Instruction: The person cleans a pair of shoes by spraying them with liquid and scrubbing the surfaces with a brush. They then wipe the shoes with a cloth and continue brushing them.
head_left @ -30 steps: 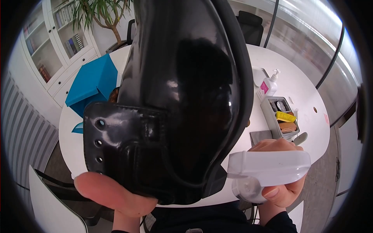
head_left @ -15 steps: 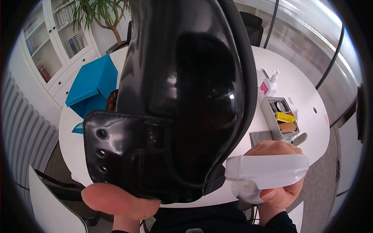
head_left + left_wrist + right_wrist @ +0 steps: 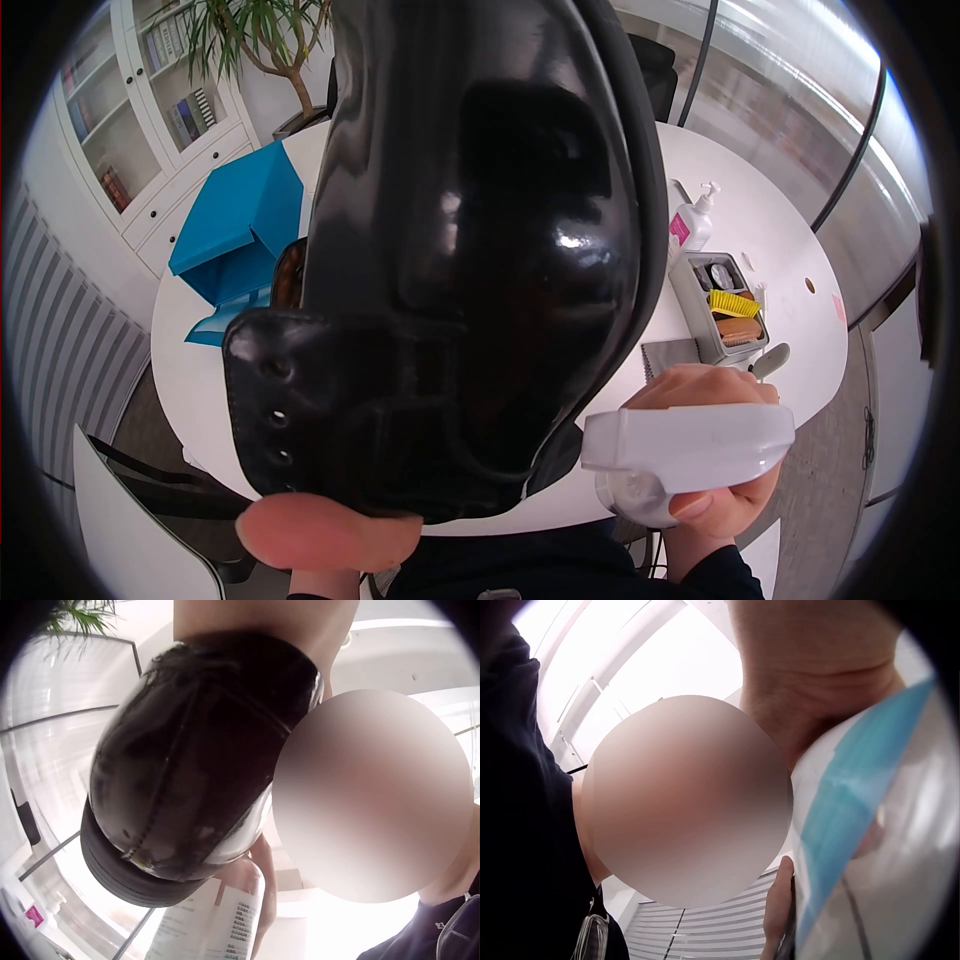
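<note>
A glossy black shoe (image 3: 520, 230) with a strap pierced by holes fills the middle of the head view, held up close to the camera. The left hand (image 3: 330, 535) grips it from below, thumb along the strap's lower edge; its other fingers are hidden. In the left wrist view the shoe (image 3: 187, 757) shows its stitched upper and dark sole. To the right of the shoe, the right hand (image 3: 715, 500) holds a clear bottle with a white spray head (image 3: 690, 440), fingers curled round it. The labelled bottle (image 3: 217, 915) stands behind the shoe in the left wrist view.
On the white round table (image 3: 200, 400) are a blue box (image 3: 240, 220) at left, a white pump bottle (image 3: 693, 220) and a grey tray (image 3: 710, 340) holding a yellow brush (image 3: 733, 304) at right. A grey cloth (image 3: 668, 355) lies beside the tray.
The shoe and the left hand have moved slightly down and right, and the strap has tilted. The right hand and spray bottle have shifted slightly down.
</note>
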The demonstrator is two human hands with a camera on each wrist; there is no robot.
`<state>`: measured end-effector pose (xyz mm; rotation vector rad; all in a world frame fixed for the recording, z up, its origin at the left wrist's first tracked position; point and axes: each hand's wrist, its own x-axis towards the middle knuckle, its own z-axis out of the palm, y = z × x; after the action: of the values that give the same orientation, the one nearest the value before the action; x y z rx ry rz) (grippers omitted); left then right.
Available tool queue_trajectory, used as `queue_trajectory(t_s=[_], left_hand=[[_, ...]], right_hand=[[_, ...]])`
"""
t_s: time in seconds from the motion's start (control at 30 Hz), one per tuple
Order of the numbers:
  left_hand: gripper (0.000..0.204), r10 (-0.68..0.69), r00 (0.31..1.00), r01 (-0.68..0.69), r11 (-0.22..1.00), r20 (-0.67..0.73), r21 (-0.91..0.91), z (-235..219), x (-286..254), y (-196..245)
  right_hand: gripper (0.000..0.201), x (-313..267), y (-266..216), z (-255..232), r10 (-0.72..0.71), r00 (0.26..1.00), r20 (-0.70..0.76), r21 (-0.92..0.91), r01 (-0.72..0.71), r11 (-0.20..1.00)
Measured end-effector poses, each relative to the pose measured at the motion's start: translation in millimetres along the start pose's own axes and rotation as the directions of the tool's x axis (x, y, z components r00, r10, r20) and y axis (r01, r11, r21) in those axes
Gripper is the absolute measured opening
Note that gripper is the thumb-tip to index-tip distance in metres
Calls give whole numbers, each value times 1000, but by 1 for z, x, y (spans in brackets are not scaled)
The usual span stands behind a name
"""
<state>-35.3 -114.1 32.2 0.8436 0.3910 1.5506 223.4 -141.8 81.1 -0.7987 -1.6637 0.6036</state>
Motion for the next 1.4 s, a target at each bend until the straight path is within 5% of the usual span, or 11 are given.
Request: queue_trajectory(t_s=[0.07,0.17,0.3,0.6,1.4], left_hand=[[115,1,1000,-1,1000,1,-2,1,1,-1],[115,1,1000,-1,1000,2,-5,1,2,-2],[115,-1,1000,1,1000,6,-10,2,4,-3],[115,-5,1000,5,1000,7,-31,0,9,-9],[115,19,1000,-20,999,-19,-41,1,12,-8]], right_hand=[[62,2,0,-2,-37,999,13,-1,37,999],[63,14,-4,-10,-125,950,287,-35,141,989],[63,13,-4,-6,-149,942,301,-91,184,979],[57,3,-6,2,-29,998,61,-105,35,994],[63,9,-4,-15,-122,933,340,-164,187,969]])
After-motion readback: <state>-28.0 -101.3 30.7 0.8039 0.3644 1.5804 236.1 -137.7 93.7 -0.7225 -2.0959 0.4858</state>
